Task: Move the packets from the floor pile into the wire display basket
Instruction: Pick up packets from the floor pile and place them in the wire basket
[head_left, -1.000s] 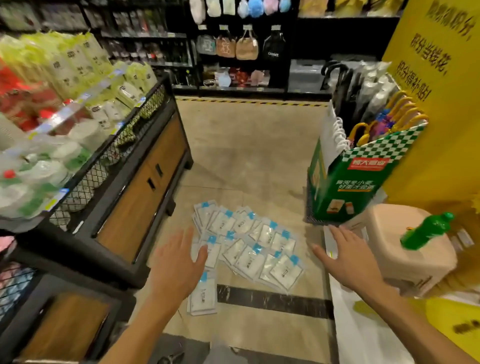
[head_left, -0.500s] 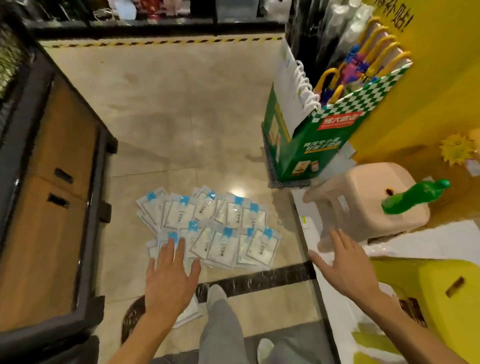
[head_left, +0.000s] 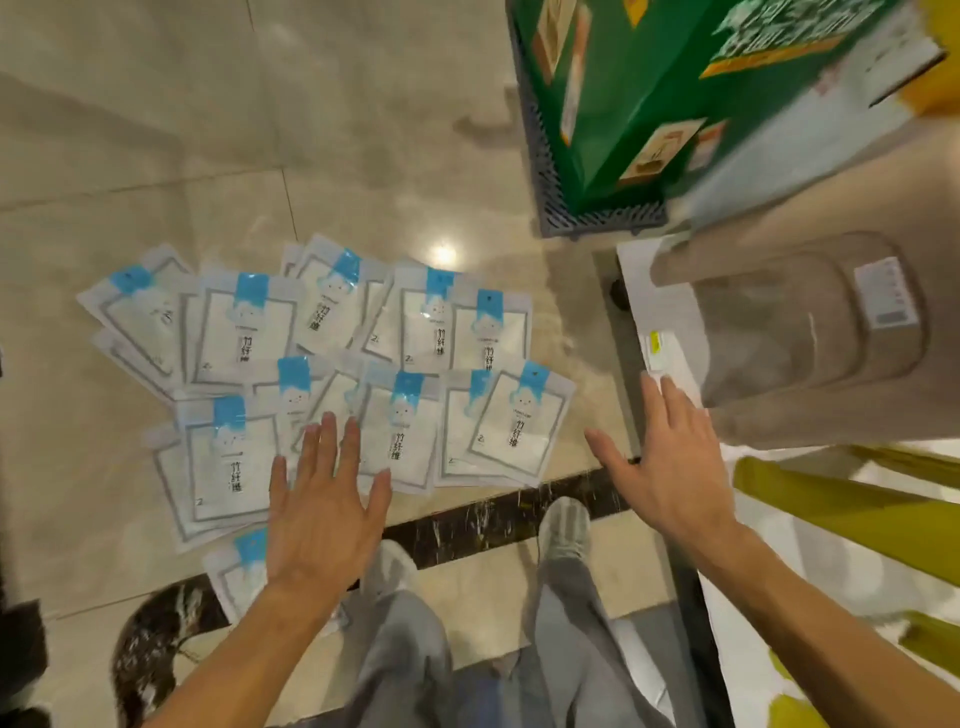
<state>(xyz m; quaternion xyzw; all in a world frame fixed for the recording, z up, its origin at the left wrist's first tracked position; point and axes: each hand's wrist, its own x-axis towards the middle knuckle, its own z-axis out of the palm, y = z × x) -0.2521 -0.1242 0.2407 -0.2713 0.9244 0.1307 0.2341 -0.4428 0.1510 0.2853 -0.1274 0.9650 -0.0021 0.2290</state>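
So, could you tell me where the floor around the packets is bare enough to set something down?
Bare tile lies beyond the packets, up to the green display box, and left of the pile. It is crowded on the right, by the beige stool, and near the shoes, where the left hand and right hand hover open.

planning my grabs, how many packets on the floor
11 packets by blue tabs: five in the far row, five in the near row, one beside the left hand. Edges poking out suggest more hidden underneath.
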